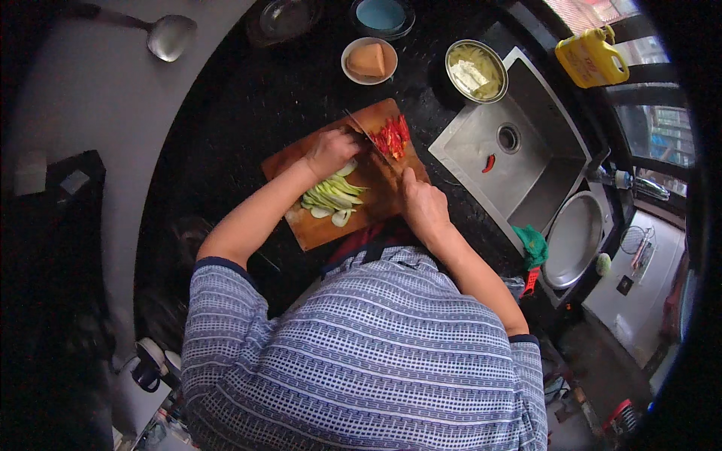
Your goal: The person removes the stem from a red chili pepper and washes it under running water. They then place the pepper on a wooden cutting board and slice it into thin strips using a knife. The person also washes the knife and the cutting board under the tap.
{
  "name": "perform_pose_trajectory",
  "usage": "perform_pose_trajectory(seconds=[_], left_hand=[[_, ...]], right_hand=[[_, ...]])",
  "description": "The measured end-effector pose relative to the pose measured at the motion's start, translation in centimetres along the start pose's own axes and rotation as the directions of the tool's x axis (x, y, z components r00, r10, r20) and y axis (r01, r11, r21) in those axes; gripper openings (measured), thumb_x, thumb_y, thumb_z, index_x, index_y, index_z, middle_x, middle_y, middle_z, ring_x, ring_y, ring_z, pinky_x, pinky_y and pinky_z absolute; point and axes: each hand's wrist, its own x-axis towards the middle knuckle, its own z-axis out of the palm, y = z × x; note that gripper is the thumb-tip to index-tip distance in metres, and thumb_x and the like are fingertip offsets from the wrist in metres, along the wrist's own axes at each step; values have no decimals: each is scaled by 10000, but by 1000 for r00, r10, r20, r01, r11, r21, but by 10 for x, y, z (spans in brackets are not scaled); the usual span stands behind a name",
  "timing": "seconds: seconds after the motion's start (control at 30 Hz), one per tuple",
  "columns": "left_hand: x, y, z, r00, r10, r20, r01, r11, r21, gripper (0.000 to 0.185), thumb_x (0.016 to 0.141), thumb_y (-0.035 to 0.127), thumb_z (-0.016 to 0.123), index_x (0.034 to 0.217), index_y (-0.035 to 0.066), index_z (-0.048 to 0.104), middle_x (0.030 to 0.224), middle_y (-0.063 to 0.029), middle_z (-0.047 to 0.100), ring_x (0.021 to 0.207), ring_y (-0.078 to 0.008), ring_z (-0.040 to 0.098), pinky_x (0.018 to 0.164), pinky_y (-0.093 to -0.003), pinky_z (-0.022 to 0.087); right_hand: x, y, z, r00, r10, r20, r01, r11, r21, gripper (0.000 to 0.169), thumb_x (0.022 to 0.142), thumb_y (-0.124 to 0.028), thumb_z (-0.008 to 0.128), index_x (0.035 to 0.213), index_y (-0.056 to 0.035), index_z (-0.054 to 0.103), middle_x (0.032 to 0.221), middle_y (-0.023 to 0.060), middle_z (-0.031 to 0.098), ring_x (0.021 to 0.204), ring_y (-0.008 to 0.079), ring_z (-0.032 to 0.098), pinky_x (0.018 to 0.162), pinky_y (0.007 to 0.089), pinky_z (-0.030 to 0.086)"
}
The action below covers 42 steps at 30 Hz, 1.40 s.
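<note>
A wooden cutting board [304, 232] lies at an angle on the black countertop. My right hand [427, 204] grips a kitchen knife [375, 144], whose blade points to the upper left across the board. My left hand [334, 151] is bent over the board's upper left part, beside the blade; its fingertips and whatever is under them are hard to make out. Sliced pale green vegetable [333, 197] is heaped on the lower left of the board, below my left hand. Cut red chili peppers [390, 137] form a pile on the upper right, on the far side of the knife.
Beyond the board stand a white bowl [369, 45] with a tan block and a metal bowl [476, 72] of pale strips in liquid. The steel sink [496, 186], right, holds a red chili piece [488, 163]. A green cloth [531, 246] hangs near its front corner.
</note>
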Motion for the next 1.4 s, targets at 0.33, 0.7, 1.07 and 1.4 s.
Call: perform_pose_trajectory(seconds=[0.33,0.7,1.07,1.4], left_hand=[[-2,-1,9,999,-11,45,9,999,32,178,703,68,575,850,110,667,858,-45,642,855,-236,617,722,-339,535],[-1,-3,8,997,54,-58,-54,999,-7,195,718,57,570,880,98,669,858,-33,632,867,-217,607,718,-313,536],[3,1,-4,998,-49,-26,48,998,-29,223,678,52,630,897,77,664,896,-69,631,900,-272,599,764,-356,513],[15,-4,-8,999,5,-48,-3,1000,25,230,694,47,624,921,70,653,959,-67,647,845,-241,628,720,-346,530]], right_hand=[[36,-2,31,998,32,-58,-33,999,-10,112,861,-86,500,934,-3,482,688,229,653,635,372,671,544,456,544],[15,-1,0,998,55,28,-57,994,92,115,868,-77,486,960,-10,500,746,270,652,706,418,668,604,506,537],[52,-2,28,990,132,-46,-122,977,177,243,908,-248,530,958,-10,533,740,259,646,709,431,651,642,529,522],[38,8,20,985,109,-137,-68,959,274,204,878,-186,554,985,-17,515,697,260,634,673,438,644,615,539,516]])
